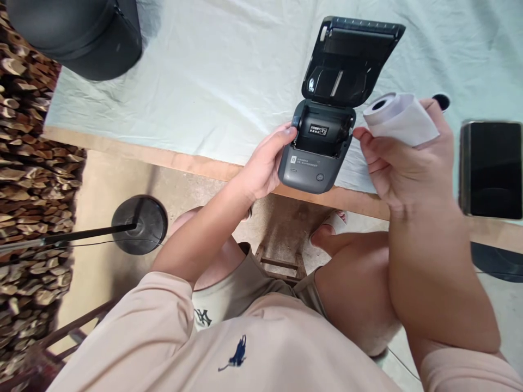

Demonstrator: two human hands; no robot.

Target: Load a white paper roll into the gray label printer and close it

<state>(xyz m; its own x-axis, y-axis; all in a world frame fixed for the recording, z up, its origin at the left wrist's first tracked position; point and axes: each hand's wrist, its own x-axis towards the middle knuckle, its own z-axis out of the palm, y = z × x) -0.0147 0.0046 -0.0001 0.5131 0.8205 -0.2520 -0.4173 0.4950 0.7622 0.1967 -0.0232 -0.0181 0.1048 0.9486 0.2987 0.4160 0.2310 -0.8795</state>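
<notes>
A small dark grey label printer (pixel 316 163) sits at the table's near edge with its lid (pixel 351 60) swung up and its roll bay showing. My left hand (pixel 265 163) grips the printer's left side, thumb at the bay's rim. My right hand (pixel 402 163) holds a white paper roll (pixel 402 118) just right of the open bay, with its hollow core facing up and left.
A pale cloth (pixel 212 76) covers the wooden table (pixel 171 158). A black phone (pixel 490 169) lies at the right, a black round case (pixel 81 32) at the far left corner. A stand's round base (pixel 141 224) rests on the floor beside stacked wood (pixel 28 163).
</notes>
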